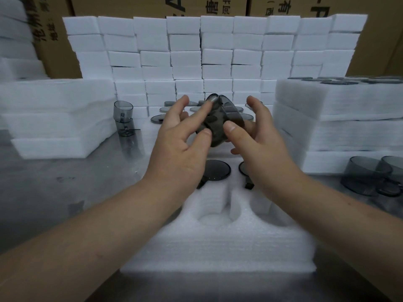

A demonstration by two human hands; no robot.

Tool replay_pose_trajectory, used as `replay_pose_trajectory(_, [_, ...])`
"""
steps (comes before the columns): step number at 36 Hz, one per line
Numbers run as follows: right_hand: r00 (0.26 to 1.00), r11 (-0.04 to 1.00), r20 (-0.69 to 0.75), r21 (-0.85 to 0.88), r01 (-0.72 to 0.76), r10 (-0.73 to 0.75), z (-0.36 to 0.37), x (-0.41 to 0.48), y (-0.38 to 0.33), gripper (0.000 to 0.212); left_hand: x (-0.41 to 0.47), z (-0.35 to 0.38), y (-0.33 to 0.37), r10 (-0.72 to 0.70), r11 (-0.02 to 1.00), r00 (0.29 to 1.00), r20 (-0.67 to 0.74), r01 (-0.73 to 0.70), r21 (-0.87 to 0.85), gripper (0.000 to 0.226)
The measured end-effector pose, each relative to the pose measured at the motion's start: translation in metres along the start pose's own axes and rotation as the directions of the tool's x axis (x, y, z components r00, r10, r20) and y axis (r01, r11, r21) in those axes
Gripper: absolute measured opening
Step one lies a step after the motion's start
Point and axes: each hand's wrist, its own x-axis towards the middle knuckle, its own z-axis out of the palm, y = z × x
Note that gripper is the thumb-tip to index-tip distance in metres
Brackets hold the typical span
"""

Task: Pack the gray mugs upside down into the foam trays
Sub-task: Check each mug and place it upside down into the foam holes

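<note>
The left hand (181,147) and right hand (261,138) are bare, and so are both forearms (98,225) right to the picture's edge. The fingers (204,111) have short, plain, trimmed nails (231,127).

A packing warehouse: stacked foam blocks (187,59) before printed cardboard cartons (135,5).

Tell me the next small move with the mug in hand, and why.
Probably turn the mug rim-down and lower it into the empty near slot. The left hand and right hand hold it above the tray, whose farther slots already hold inverted mugs.
</note>
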Motion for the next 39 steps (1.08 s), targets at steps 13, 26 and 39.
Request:
replay_pose_trajectory(13, [0.999, 1.0, -0.046, 0.005, -0.029, 0.029, -0.002, 0.003, 0.004, 0.079, -0.004, -0.001, 0.006, 0.103, 0.995, 0.995, 0.009, -0.103, 0.007, 0.035])
replay_pose_trajectory(26, [0.997, 0.988, -0.014, 0.133, 0.077, -0.076, 0.0, -0.004, -0.004, 0.033, 0.003, 0.001, -0.003, -0.077, 0.959, 0.984, -0.158, 0.029, -0.283, 0.035])
replay_pose_trajectory(39, [0.979, 0.988, 0.132, 0.006, 0.156, -0.156, 0.0, -0.01, -0.01, 0.033, 0.006, -0.001, -0.002, -0.153, 0.925, 0.981, -0.123, 0.098, -0.368, 0.058])
